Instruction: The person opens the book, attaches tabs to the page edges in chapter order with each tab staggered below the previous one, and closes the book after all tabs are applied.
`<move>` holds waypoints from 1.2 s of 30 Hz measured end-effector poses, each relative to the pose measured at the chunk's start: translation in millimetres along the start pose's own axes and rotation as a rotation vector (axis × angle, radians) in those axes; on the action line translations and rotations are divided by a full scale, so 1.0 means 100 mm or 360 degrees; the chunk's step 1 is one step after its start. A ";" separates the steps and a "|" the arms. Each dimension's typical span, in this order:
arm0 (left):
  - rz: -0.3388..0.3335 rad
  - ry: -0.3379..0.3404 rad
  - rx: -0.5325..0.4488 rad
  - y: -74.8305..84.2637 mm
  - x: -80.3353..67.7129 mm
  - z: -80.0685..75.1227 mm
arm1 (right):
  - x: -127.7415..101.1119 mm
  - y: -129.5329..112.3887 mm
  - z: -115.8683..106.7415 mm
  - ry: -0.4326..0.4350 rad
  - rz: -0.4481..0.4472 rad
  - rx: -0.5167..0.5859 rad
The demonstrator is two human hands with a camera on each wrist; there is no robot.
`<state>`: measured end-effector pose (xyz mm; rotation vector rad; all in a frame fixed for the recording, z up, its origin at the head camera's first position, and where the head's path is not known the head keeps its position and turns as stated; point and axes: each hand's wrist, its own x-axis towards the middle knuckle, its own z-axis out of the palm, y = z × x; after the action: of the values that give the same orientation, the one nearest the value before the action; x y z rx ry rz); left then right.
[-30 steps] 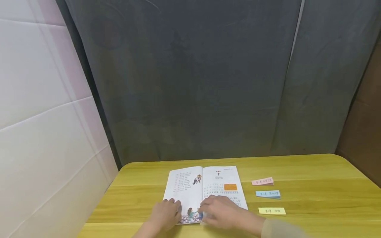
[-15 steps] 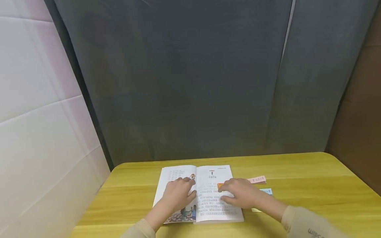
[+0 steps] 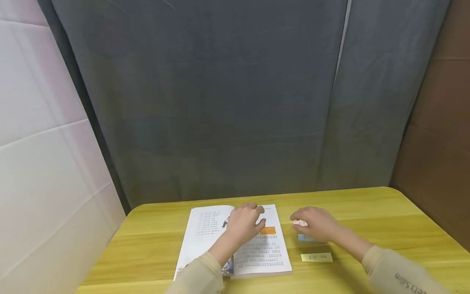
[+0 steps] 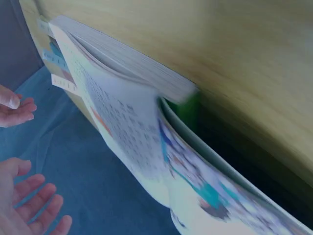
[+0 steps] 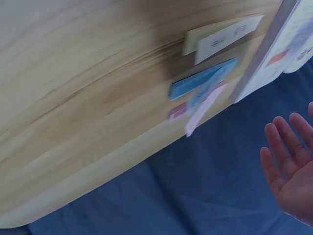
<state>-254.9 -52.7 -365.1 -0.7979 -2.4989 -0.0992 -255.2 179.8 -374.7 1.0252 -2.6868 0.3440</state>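
Head view: right hand point(image 3: 315, 224) is hovering, fingers relaxed, over the pink note point(image 3: 300, 223), lying 3-to-9 o'clock; left hand point(image 3: 245, 223) is pressing the book point(image 3: 257, 253) flat.

Smooth, yellow wood-grain table point(image 3: 367, 212) with a slight sheen. Open book point(image 3: 205, 232) of matt printed paper under left fingers point(image 3: 253, 210). Thin matt paper slips point(image 3: 316, 257) near right fingers point(image 3: 299, 216). Soft grey cloth backdrop point(image 3: 220, 102) beyond.

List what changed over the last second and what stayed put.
The left hand slid from the open book's near edge up its pages toward the far edge. The right hand left the book and moved right, over the pink slip and blue slip; whether it grips one is unclear. The book, yellow slip and table stayed in place.
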 end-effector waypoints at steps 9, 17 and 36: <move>0.0008 0.0024 0.0002 0.21 0.23 0.20 | -0.07 0.23 0.00 0.0031 0.0132 -0.0027; -0.0022 -0.0158 0.0033 0.44 0.37 0.37 | -0.12 0.34 0.03 0.0043 0.0265 -0.0021; -0.0188 -0.0512 0.0012 0.77 0.52 0.64 | -0.18 0.54 0.27 0.0009 0.0455 -0.0075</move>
<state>-276.5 51.4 -401.2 -0.7090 -2.8477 -0.0016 -282.1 221.9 -412.3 0.6253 -2.8231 0.3325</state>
